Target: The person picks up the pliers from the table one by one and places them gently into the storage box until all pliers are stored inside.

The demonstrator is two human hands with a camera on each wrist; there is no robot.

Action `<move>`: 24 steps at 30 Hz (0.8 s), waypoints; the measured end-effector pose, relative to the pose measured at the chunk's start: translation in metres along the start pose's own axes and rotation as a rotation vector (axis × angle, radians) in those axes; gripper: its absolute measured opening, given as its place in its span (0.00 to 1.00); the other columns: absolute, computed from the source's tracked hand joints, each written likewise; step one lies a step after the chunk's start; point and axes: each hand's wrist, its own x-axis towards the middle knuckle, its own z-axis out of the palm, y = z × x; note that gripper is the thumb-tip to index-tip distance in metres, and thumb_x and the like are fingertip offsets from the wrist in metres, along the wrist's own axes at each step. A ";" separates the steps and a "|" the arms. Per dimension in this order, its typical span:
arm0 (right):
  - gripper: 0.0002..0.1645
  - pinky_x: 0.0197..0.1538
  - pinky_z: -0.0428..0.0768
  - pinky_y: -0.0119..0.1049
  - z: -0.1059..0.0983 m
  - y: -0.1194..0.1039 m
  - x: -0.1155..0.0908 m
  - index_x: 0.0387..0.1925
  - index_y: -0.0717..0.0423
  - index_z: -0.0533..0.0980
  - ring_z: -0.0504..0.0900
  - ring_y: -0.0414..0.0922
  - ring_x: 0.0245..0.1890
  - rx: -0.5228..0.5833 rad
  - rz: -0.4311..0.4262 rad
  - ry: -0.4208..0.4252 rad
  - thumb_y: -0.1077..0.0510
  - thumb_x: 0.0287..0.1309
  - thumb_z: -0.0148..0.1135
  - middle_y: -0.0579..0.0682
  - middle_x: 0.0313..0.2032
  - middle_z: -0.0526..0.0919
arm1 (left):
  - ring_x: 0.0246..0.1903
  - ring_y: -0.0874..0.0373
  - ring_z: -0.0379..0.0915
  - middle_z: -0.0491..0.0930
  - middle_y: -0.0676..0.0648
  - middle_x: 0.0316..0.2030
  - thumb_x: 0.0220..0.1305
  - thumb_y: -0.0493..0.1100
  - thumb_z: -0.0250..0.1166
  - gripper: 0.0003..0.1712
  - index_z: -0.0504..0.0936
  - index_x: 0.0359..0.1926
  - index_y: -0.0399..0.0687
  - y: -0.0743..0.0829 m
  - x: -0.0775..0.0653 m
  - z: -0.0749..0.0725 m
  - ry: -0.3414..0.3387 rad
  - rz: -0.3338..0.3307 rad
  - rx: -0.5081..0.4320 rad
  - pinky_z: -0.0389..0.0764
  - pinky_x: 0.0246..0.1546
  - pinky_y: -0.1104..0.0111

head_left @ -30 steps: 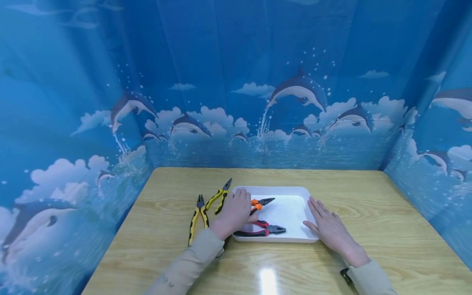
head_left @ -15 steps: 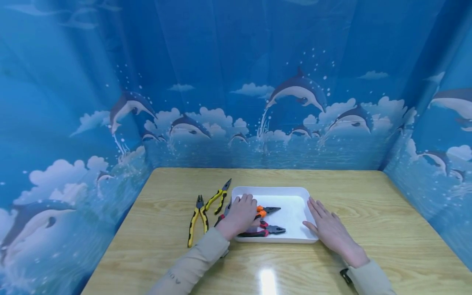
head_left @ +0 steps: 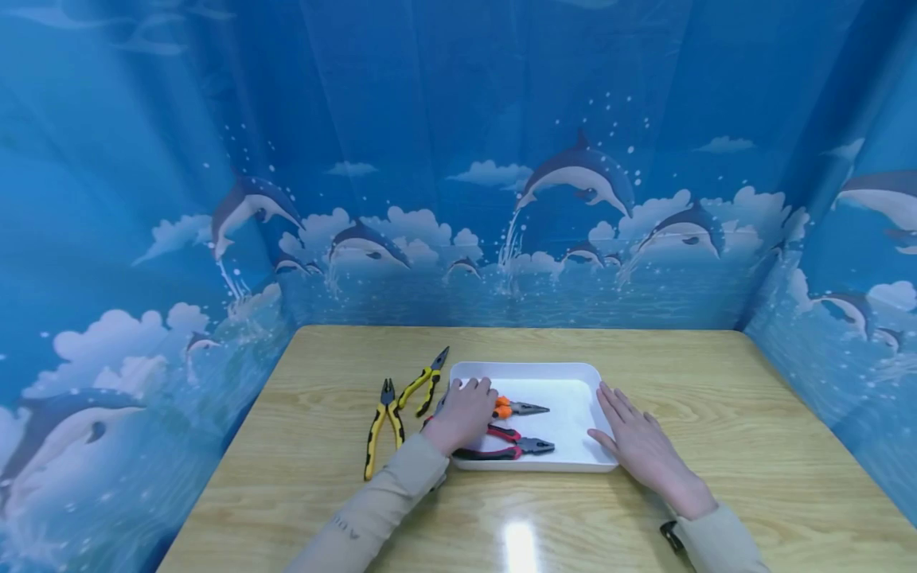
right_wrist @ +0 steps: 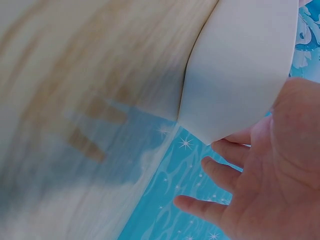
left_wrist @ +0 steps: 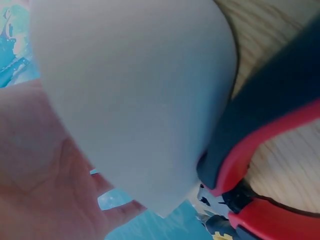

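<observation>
My left hand [head_left: 469, 412] reaches into the left end of a white tray [head_left: 576, 410]. It holds needle-nose pliers with orange grips [head_left: 504, 408]; their handles are hidden under the palm and their dark jaws point right. In front of them, red-and-black combination pliers [head_left: 519, 450] lie in the tray, also pointing right, with the handle ends by my left wrist. My right hand [head_left: 641, 442] rests against the tray's right side, fingers straight and thumb on the rim. The right wrist view shows those fingers [right_wrist: 220, 175] spread along the outer wall.
Left of the tray, two yellow-and-black pliers lie on the wooden table [head_left: 680, 374]: one pair nearer [head_left: 388, 398], one farther back [head_left: 435, 371]. Another red-and-black pair [left_wrist: 235, 165] lies just outside the tray, mostly hidden by my left arm. A dolphin-print curtain [head_left: 458, 199] surrounds the table.
My left hand has moved slightly right and nearer to me, bringing the orange pliers lower and farther right, their jaws now nearly level. My right hand and the tray stay put.
</observation>
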 end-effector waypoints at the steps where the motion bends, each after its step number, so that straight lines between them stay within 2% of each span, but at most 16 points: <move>1: 0.43 0.64 0.62 0.73 0.000 0.000 0.000 0.74 0.69 0.57 0.57 0.66 0.74 0.002 0.000 -0.001 0.45 0.73 0.57 0.65 0.76 0.56 | 0.55 0.53 0.75 0.76 0.46 0.55 0.76 0.45 0.57 0.16 0.78 0.61 0.49 -0.001 0.000 0.001 -0.005 -0.003 -0.011 0.76 0.60 0.52; 6: 0.43 0.64 0.61 0.73 0.000 -0.001 0.000 0.75 0.68 0.57 0.56 0.66 0.74 0.011 0.001 -0.007 0.45 0.73 0.56 0.65 0.76 0.55 | 0.58 0.52 0.75 0.77 0.46 0.58 0.77 0.42 0.55 0.16 0.78 0.61 0.51 -0.004 0.000 0.001 -0.018 -0.017 -0.059 0.74 0.63 0.50; 13: 0.43 0.64 0.62 0.73 -0.001 -0.001 0.000 0.74 0.69 0.57 0.57 0.66 0.74 0.005 -0.004 -0.001 0.45 0.73 0.56 0.65 0.76 0.56 | 0.56 0.52 0.76 0.79 0.47 0.55 0.76 0.47 0.58 0.16 0.80 0.60 0.52 -0.009 -0.003 -0.003 -0.042 0.007 -0.091 0.73 0.63 0.49; 15: 0.43 0.64 0.62 0.73 -0.001 -0.001 0.000 0.74 0.69 0.57 0.57 0.66 0.74 0.001 -0.003 0.002 0.45 0.73 0.56 0.65 0.76 0.56 | 0.55 0.52 0.76 0.79 0.47 0.53 0.75 0.48 0.59 0.16 0.81 0.60 0.53 -0.011 -0.003 -0.005 -0.030 0.019 -0.093 0.74 0.62 0.50; 18: 0.42 0.64 0.62 0.73 -0.001 -0.001 0.000 0.74 0.69 0.57 0.57 0.66 0.74 0.000 0.001 0.000 0.46 0.73 0.57 0.65 0.76 0.56 | 0.53 0.53 0.77 0.80 0.47 0.52 0.74 0.50 0.61 0.17 0.81 0.60 0.53 -0.012 -0.005 -0.008 0.047 0.031 -0.077 0.78 0.58 0.54; 24: 0.43 0.64 0.61 0.73 0.000 -0.001 0.000 0.74 0.69 0.57 0.56 0.66 0.74 -0.002 0.014 -0.008 0.46 0.72 0.57 0.65 0.76 0.55 | 0.46 0.56 0.80 0.83 0.50 0.44 0.72 0.53 0.63 0.14 0.84 0.50 0.52 -0.010 -0.006 -0.020 0.294 -0.020 -0.025 0.83 0.47 0.61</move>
